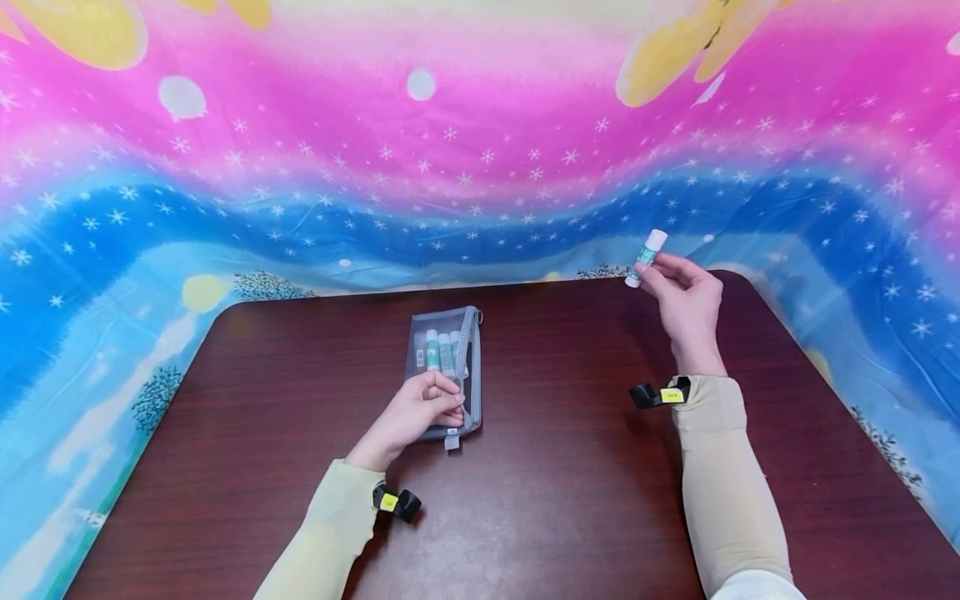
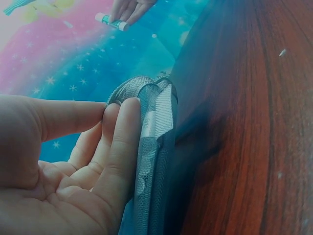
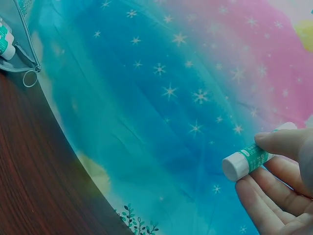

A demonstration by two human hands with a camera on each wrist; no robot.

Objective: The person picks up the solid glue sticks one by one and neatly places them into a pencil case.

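My right hand [image 1: 690,308] pinches a glue stick [image 1: 649,252] with a white cap and green label, raised above the far right of the table. In the right wrist view the same glue stick [image 3: 252,157] sits between thumb and fingers. A grey mesh zipper pouch [image 1: 474,367] lies on the table, its zipper side parted. Several glue sticks [image 1: 432,350] show through its mesh. My left hand [image 1: 420,408] pinches the pouch's zipper edge near its front end; the left wrist view shows thumb and fingertips [image 2: 128,110] on that edge.
The dark wood table [image 1: 555,500] has rounded far corners. Behind it and at its sides hangs a pink and blue snowflake cloth [image 1: 487,175]. A metal ring [image 3: 30,79] hangs from the zipper pull at the pouch's far end.
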